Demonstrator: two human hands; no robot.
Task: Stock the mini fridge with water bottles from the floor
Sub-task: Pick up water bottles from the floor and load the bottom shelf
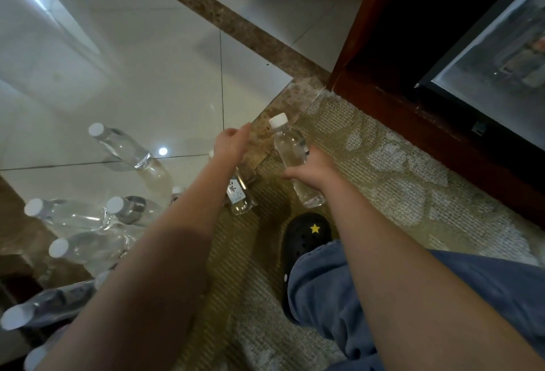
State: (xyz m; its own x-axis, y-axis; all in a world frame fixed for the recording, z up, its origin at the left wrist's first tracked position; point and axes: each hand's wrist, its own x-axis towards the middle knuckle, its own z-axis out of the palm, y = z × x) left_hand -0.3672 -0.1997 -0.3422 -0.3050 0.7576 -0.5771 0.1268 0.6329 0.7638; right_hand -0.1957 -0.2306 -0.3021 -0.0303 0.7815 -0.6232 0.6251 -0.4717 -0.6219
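Note:
My right hand point(312, 168) grips a clear water bottle point(290, 146) with a white cap around its lower half, tilted a little above the carpet. My left hand point(231, 143) reaches out to the left of it, back of the hand up and fingers hidden. Under my left wrist a second labelled bottle point(240, 199) stands on the carpet, its top covered by my arm. Several more white-capped bottles point(73, 214) stand on the tiled floor at the left. The mini fridge point(486, 54), with a glass front and black frame, sits in a dark wooden cabinet at the upper right.
The wooden cabinet base point(398, 111) runs along the right. A patterned carpet point(398, 170) lies under my hands and meets the glossy tiled floor point(147, 75) at a brown stone strip point(236, 25). My black clog with a yellow star point(306, 235) and blue trouser leg point(324, 297) are below.

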